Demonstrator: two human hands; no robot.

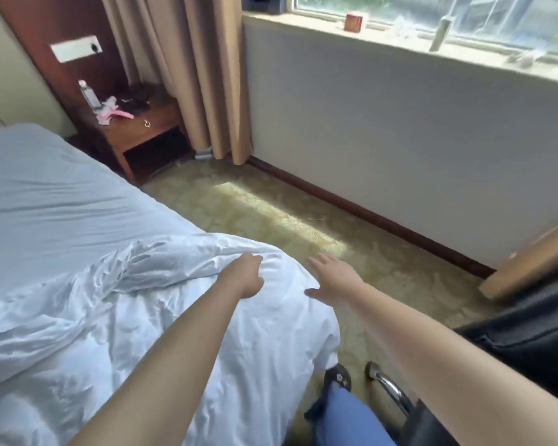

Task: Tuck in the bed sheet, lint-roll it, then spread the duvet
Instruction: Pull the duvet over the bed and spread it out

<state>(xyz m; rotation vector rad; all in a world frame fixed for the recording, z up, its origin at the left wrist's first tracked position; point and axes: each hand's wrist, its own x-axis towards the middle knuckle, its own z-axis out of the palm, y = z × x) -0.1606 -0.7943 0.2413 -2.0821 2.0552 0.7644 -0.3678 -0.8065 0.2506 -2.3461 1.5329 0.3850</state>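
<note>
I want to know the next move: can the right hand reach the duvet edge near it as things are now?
Probably yes. The right hand is open beside the bunched duvet, its thumb seemingly already at the fabric, and nothing lies between them. The left hand already grips the duvet.

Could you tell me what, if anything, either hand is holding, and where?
The left hand grips the duvet at a bunched fold near its corner; the right hand is open, holding nothing.

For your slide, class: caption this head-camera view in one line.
Left hand grips the bunched white duvet at the bed's corner; right hand reaches open beside it.
</note>
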